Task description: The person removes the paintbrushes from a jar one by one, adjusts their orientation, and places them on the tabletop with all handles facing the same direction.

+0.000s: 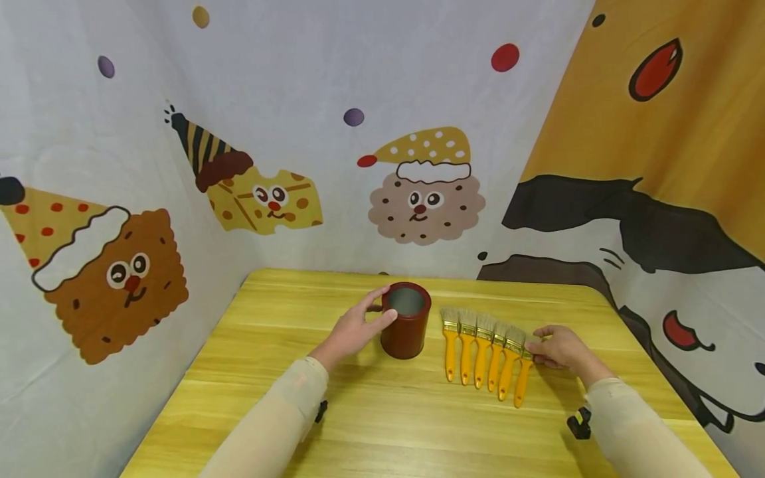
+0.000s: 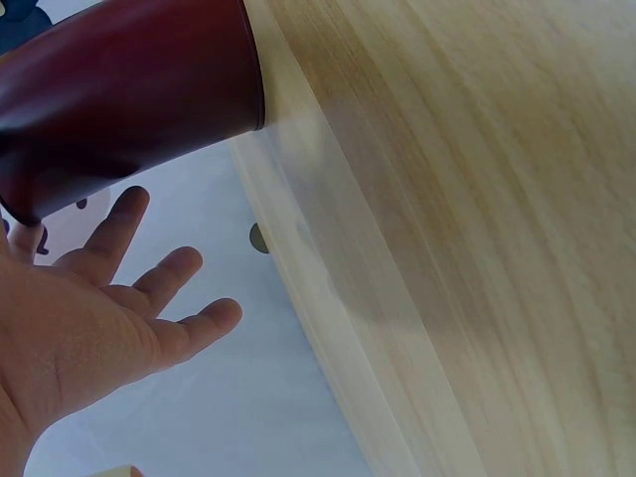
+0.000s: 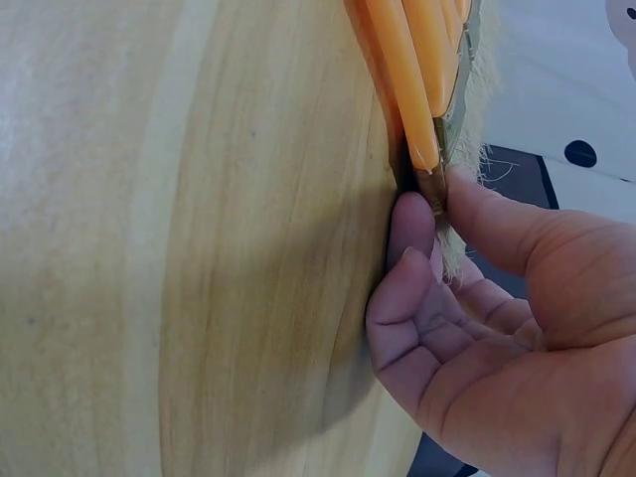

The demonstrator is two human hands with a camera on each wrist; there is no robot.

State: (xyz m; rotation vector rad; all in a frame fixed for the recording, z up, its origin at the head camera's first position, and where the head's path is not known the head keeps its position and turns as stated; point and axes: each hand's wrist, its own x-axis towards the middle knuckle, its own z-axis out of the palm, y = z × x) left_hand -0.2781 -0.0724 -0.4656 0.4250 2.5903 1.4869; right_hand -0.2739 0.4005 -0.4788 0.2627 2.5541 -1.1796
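Observation:
A dark red mug (image 1: 404, 335) stands upright on the table, its handle towards the left. My left hand (image 1: 360, 324) is at the mug's handle side, with thumb and forefinger right at the rim; in the left wrist view the other fingers (image 2: 169, 266) spread out beside the mug (image 2: 129, 89). To the mug's right, several paintbrushes (image 1: 481, 358) with orange handles and pale bristles lie in a slanting row, bristles pointing away. My right hand (image 1: 560, 348) pinches the rightmost paintbrush (image 1: 522, 382) around its metal band, thumb above and fingertips low at the table.
The yellow wood-grain table (image 1: 382, 418) carries the mug and brushes. Behind and to the left hangs a white cloth (image 1: 287, 86) with cartoon prints, close to the table's back edge. An orange part of the cloth (image 1: 597, 133) hangs at the right.

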